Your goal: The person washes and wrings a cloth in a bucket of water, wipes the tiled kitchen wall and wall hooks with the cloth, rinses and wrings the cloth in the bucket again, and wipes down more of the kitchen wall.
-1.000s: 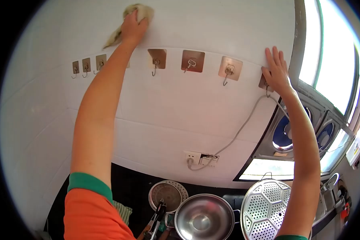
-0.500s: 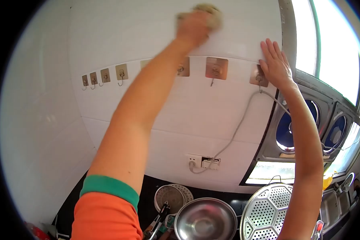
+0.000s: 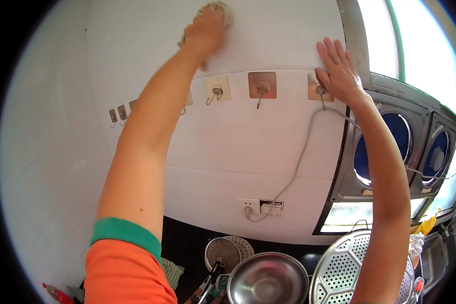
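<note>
My left hand (image 3: 205, 34) is closed on a crumpled beige cloth (image 3: 219, 9) and presses it to the white tiled wall (image 3: 278, 35), high above a row of hooks. Part of the cloth sticks out around the fingers. Flat against the wall near the window frame, my right hand (image 3: 342, 76) has its fingers stretched upward and holds nothing. Its thumb and palm edge lie by the rightmost metal hook plate (image 3: 314, 90), from which a grey cable hangs. A copper-toned hook plate (image 3: 262, 81) and a pale one (image 3: 223, 83) sit between the hands. My left forearm hides some other hooks.
A grey cable (image 3: 301, 157) runs to a wall socket (image 3: 249, 203). Below stand a metal wok (image 3: 268, 281), a perforated steamer tray (image 3: 334, 276) and a strainer (image 3: 222, 253) on a black counter. To the right are fans (image 3: 390, 142), a window (image 3: 425, 45) and a sink (image 3: 433, 253).
My left hand has moved left along the wall with the cloth. The right hand stays flat by the rightmost hook. The view has shifted slightly.
</note>
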{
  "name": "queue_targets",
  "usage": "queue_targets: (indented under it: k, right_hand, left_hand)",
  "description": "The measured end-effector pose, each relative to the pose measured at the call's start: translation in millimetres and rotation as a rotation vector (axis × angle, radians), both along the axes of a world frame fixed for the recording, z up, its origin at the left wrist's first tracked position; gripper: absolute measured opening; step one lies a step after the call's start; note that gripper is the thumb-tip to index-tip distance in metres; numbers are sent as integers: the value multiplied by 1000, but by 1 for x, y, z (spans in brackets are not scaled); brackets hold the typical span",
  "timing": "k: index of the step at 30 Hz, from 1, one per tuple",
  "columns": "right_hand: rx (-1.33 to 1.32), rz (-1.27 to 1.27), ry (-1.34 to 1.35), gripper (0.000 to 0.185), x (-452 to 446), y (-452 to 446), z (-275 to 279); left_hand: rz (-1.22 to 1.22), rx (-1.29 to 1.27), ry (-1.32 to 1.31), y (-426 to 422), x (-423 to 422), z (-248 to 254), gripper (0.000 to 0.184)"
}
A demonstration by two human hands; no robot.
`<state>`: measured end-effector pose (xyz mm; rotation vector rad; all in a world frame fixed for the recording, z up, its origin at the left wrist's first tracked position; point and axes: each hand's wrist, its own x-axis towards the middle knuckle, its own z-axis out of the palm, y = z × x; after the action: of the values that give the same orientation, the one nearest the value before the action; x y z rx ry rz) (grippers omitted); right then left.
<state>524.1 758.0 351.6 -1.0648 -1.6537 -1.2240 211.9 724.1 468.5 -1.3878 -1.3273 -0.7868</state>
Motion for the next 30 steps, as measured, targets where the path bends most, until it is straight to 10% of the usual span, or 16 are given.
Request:
queue_targets:
  k: [30]
  right_hand:
    - [-52, -27, 10, 60, 0, -3, 1]
  left_hand:
    - [25, -12, 103, -3, 35, 15, 33]
